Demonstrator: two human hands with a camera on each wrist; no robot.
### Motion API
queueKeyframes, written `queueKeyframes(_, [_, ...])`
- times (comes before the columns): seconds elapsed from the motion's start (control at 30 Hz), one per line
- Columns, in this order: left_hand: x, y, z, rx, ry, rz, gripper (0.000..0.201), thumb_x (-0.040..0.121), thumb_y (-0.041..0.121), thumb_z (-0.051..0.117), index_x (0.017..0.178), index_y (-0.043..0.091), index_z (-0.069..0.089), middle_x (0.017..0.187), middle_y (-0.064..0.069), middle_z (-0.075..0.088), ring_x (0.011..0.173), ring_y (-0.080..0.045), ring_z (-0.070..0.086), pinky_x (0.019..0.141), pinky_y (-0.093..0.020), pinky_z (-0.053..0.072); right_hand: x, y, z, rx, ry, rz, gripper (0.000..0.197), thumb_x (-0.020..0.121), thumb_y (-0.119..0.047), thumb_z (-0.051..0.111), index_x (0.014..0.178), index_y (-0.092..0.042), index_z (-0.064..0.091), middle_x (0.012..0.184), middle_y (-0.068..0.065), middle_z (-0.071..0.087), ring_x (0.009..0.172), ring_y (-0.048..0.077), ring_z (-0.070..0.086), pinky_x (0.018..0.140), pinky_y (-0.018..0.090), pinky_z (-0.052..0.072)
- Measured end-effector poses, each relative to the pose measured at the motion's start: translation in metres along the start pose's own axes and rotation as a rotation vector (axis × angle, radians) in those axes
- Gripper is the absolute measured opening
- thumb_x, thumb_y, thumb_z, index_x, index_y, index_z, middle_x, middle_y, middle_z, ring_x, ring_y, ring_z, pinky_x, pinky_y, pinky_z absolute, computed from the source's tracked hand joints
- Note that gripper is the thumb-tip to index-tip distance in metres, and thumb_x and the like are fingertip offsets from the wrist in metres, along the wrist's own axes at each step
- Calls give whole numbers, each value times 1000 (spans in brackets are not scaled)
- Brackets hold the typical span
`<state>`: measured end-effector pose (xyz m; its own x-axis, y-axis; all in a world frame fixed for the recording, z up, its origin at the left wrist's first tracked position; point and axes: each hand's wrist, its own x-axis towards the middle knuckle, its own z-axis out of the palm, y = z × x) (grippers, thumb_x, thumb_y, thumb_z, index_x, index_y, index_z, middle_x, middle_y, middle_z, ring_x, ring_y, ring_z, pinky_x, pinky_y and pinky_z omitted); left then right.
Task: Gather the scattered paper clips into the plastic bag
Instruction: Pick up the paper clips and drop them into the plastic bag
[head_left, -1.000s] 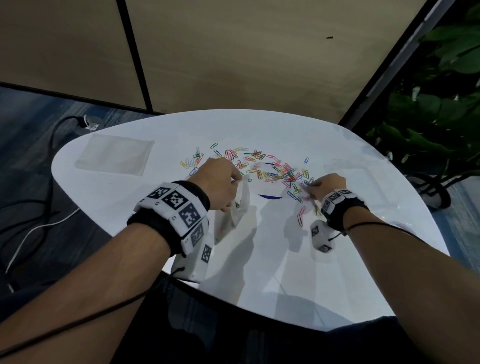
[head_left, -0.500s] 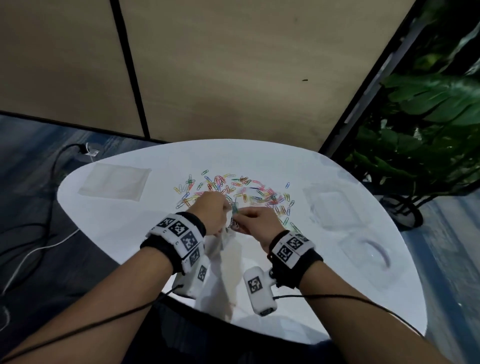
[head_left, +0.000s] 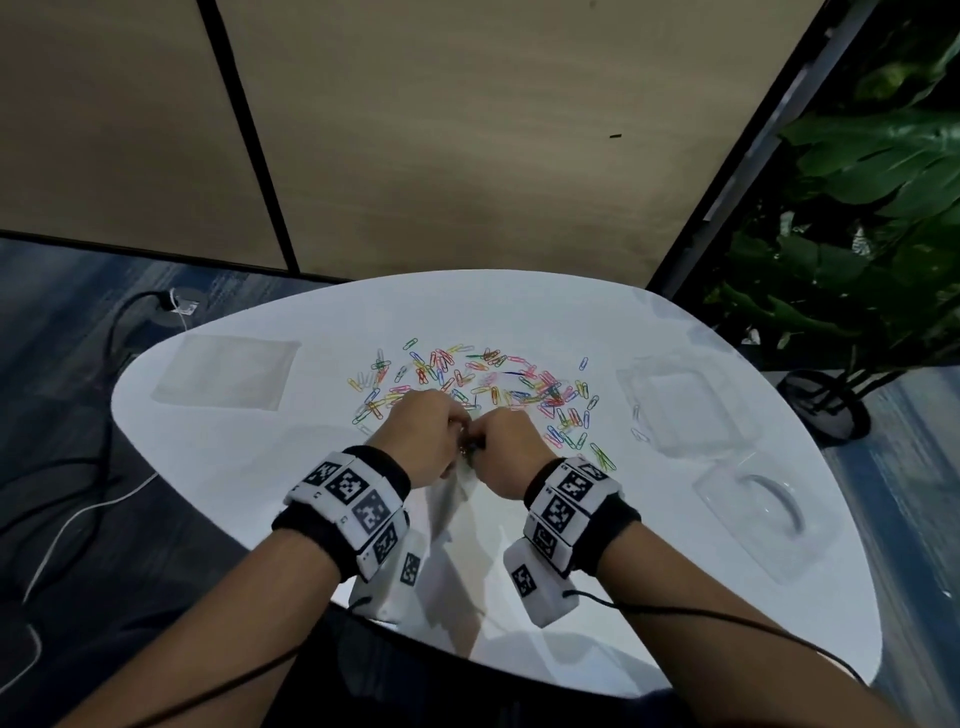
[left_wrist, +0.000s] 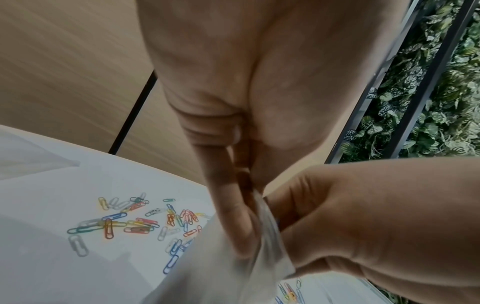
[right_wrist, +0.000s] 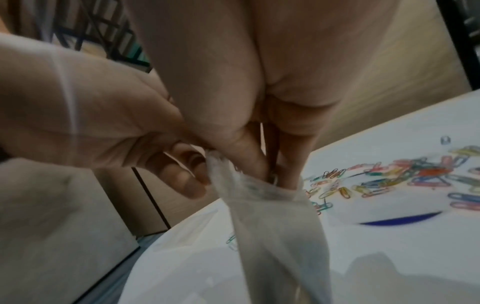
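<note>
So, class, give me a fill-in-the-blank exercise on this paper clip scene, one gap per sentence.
1. The left hand holds the plastic ____ open.
2. The right hand puts its fingertips into the bag's ____.
3. Most clips lie on the ____ table.

Missing words: bag; mouth; white

From my remote seat I take the white table (head_left: 249, 467) as the landmark: a flat clear bag (head_left: 228, 376) lies on its far left part, and two clear plastic trays (head_left: 685, 405) sit on its right side. Beyond its right edge stands a leafy plant (head_left: 872, 218), and cables (head_left: 67, 525) trail on the floor to its left.
</note>
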<state>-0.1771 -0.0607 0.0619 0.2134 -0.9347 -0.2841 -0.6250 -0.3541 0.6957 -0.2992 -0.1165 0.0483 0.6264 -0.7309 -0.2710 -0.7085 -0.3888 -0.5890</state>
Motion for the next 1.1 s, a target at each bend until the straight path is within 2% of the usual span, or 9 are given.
queueKeyframes(0.2, [-1,-10,-6,-70,5,-3,27,101,7,47,112,9,72,79,-10,71,67,-27,74,69,-39,64,-2,2,4,-91,-31,-118,28,88,-2,47,89,-5,75,80,11,69,70,20,52,62,19,32])
queueKeyframes(0.33, [-4,-15,-10,-108,5,-4,29,101,8,47,119,6,70,78,-10,69,69,-28,74,70,-39,64,-5,-1,5,-72,-93,-153,26,89,-2,45,89,-2,71,64,-2,52,57,10,42,53,12,30])
queueKeyframes(0.5, [-10,-17,-10,-109,-15,-17,31,102,5,43,118,5,69,81,-14,70,72,-27,74,69,-37,64,-1,1,6,-95,-44,-211,19,77,-4,61,85,-12,77,76,6,72,71,20,62,64,25,46])
queueKeyframes(0.67, [-4,-20,-12,-109,8,-35,32,102,7,43,123,4,66,72,-7,65,71,-32,74,71,-41,64,4,21,-11,367,4,-106,13,74,-15,82,86,-12,78,77,0,75,69,8,67,69,24,56])
queueKeyframes(0.77, [-1,-23,-14,-93,11,-42,33,102,6,42,123,4,67,75,-7,64,70,-32,74,70,-42,64,14,83,-25,401,30,209,46,67,-25,88,109,-15,71,95,6,71,81,20,68,79,41,61])
queueKeyframes(0.83, [-1,-24,-15,-92,7,-53,33,101,5,42,122,5,68,77,-5,63,71,-32,74,71,-42,64,12,136,-31,5,-23,425,96,53,-40,93,136,-21,50,125,12,56,105,27,63,96,43,53])
queueKeyframes(0.9, [-1,-26,-17,-82,2,-56,34,101,5,41,122,8,68,79,-5,64,72,-32,74,71,-42,64,4,176,-28,-234,-87,516,123,39,-58,92,142,-18,39,135,15,41,120,30,53,104,40,45])
queueKeyframes(1.0, [0,-28,-18,-75,-4,-59,34,101,5,41,124,9,67,82,-9,66,70,-30,74,70,-42,64,-1,204,-17,-158,25,451,126,24,-72,85,131,-15,49,119,8,48,101,25,59,93,36,51])
queueKeyframes(1.1, [0,-30,-18,-79,-8,-63,33,102,6,43,125,9,66,83,-10,67,71,-29,74,70,-42,64,7,204,-7,-117,145,387,103,52,-44,92,139,-11,48,113,6,51,91,19,60,86,27,49])
